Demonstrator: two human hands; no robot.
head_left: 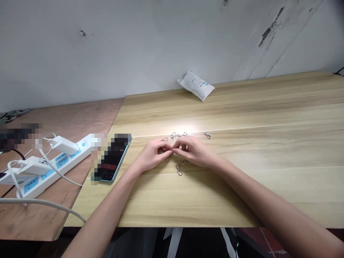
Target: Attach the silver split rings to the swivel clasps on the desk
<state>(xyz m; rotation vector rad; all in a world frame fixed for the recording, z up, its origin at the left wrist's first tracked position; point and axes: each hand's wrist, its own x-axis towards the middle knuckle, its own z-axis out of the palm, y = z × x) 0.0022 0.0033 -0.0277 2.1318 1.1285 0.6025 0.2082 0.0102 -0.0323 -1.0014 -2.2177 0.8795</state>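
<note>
Over the wooden table, my left hand (pixel 152 154) and my right hand (pixel 197 152) meet fingertip to fingertip. Both are closed in a pinch; whatever small piece is between them is too tiny and covered to name. Just below the fingers lie metal swivel clasps (pixel 179 170), two close together. Behind the fingers, more small silver clasps and rings (pixel 173 135) lie in a loose group, partly hidden by my right hand. A lone clasp (pixel 208 135) rests apart, beyond my right hand.
A phone (pixel 115 157) lies left of my left forearm. Farther left, a white power strip (pixel 55 166) with chargers and cables sits on a reddish-brown board. A white plastic package (pixel 197 86) lies against the wall at the table's back edge.
</note>
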